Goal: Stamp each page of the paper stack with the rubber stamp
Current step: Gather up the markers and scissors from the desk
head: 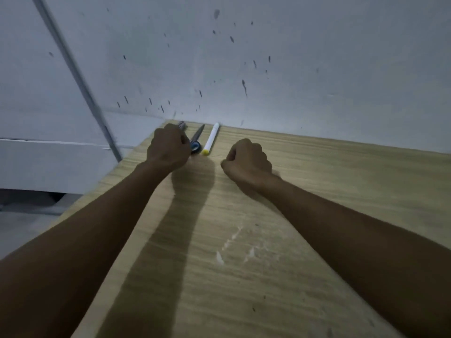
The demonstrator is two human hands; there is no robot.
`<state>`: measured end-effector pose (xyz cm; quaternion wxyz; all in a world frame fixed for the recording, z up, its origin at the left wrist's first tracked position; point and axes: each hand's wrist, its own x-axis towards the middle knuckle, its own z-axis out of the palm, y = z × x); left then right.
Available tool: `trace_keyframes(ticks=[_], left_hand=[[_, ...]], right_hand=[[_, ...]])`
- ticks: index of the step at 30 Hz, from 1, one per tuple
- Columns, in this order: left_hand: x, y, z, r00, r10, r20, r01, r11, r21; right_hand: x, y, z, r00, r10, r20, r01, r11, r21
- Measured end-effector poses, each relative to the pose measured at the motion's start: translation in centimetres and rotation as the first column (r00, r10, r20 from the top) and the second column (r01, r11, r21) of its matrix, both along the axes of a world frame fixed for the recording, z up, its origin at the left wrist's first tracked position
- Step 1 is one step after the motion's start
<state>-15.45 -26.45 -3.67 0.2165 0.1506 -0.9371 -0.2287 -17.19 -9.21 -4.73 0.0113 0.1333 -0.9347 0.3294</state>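
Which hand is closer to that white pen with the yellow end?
Left. The left hand sits just left of the white pen, with a dark pen between; the right hand is farther, to its right.

Single head-worn view, forward and down, close over the wooden table [280, 240] toward the nearby wall [244, 57].

Wooden table [317, 215] against a speckled white wall [268, 57]. At its far left corner: white marker [211, 139], dark pen [197, 139], another pen [181, 125], side by side.
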Motion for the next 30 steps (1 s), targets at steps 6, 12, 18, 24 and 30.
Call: trace_keyframes(ticks=[6, 12, 18, 24, 30], left_hand=[[-4.6, -1.4, -0.2, 0.998, 0.002, 0.07, -0.002, 1.0, -0.002], [-7.4, -1.7, -1.0, 0.995, 0.033, 0.09, -0.029, 0.999, -0.043], [-9.2, -1.1, -1.4, 0.978, 0.108, 0.178, -0.089, 0.99, -0.113], [-10.0, 0.1, -1.7, 0.958, 0.164, 0.235, -0.135, 0.982, -0.132], [-9.5, 1.8, -2.0, 0.929, 0.197, 0.314, -0.152, 0.975, -0.163]], right_hand=[[-5.2, -4.5, 0.2, 1.0, -0.008, 0.03, 0.01, 0.999, -0.044], [-8.3, -7.0, 0.5, 0.997, -0.006, 0.082, 0.005, 1.0, 0.007], [-8.9, -5.8, 1.7, 0.99, 0.01, 0.139, -0.008, 1.0, -0.011], [-7.4, -2.1, 1.8, 0.997, -0.015, 0.08, 0.013, 1.0, 0.023], [-5.5, 1.4, 1.3, 0.997, -0.065, 0.044, 0.066, 0.998, -0.018]])
